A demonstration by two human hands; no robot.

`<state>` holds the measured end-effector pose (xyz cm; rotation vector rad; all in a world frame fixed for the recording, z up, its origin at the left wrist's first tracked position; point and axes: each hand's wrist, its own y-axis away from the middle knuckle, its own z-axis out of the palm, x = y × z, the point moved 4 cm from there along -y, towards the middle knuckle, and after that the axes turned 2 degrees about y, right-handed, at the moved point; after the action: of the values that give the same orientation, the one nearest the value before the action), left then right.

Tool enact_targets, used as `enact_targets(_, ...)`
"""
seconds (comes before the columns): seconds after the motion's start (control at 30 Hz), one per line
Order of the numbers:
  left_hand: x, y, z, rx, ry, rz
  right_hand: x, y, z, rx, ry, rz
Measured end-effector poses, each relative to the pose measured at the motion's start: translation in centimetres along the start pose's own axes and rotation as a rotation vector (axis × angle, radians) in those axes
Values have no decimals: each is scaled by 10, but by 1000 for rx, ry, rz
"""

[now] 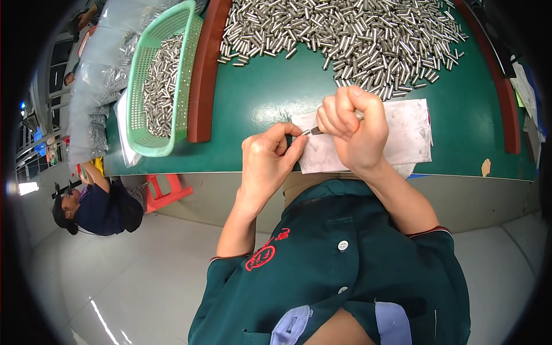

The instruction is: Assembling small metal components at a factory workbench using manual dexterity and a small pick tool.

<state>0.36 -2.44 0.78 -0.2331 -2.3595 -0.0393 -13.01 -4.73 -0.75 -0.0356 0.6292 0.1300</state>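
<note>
My right hand (352,129) is closed in a fist around a slim metal tool (315,131) whose tip points left. My left hand (270,155) pinches something small between thumb and fingers right at that tip; the piece itself is hidden by the fingers. Both hands hover over a white paper sheet (402,135) lying on the green table (264,98) near its front edge. A large heap of small silver metal cylinders (356,34) lies just beyond the paper.
A green plastic basket (164,80) holding more metal cylinders stands at the left, beside a dark red rail (204,75). Clear bags of parts (95,103) lie further left. Another person (95,204) sits below left by a red stool (167,192).
</note>
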Motion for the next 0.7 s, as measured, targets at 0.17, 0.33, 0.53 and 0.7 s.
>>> enact_targets(0.17, 1, -1, 0, -16, 37, -10, -3, 0, -3, 16, -86, -43)
enact_targets(0.33, 1, -1, -1, -23, 35, -27, 0, 1, -2, -30, -5, 22)
enact_targets(0.53, 3, -1, -1, -29, 28, -17, -1, 1, -1, -52, -10, 10)
enact_targets(0.7, 4, -2, -1, -33, 3, 17, -1, 1, 1, -69, 9, 0)
